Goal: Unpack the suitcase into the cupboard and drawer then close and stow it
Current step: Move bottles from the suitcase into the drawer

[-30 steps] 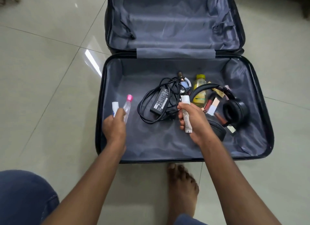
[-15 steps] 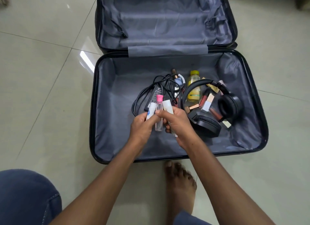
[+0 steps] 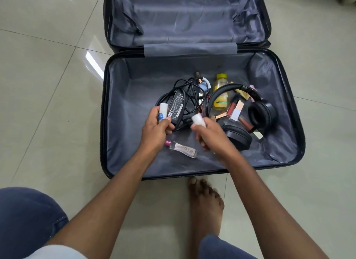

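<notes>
A black suitcase (image 3: 104, 123) lies open on the floor, lined in grey. My left hand (image 3: 156, 129) grips a small white tube with a blue band (image 3: 162, 112). My right hand (image 3: 210, 135) grips a white tube (image 3: 198, 119). Between my wrists a clear bottle with a pink cap (image 3: 183, 148) lies loose on the lining. Behind my hands sit a black power adapter with its cable (image 3: 178, 106), black headphones (image 3: 260, 114), a yellow bottle (image 3: 220, 92) and several lipsticks (image 3: 235, 110).
The suitcase lid (image 3: 185, 17) is propped open at the far side. Pale glossy floor tiles (image 3: 48, 85) surround the case. My bare foot (image 3: 204, 202) stands just in front of the case's near edge, and my blue-clad knee (image 3: 25, 220) is at lower left.
My hands came together over the case, then parted. The pink-capped bottle left my left hand and now lies on the lining. Each hand still holds a white tube.
</notes>
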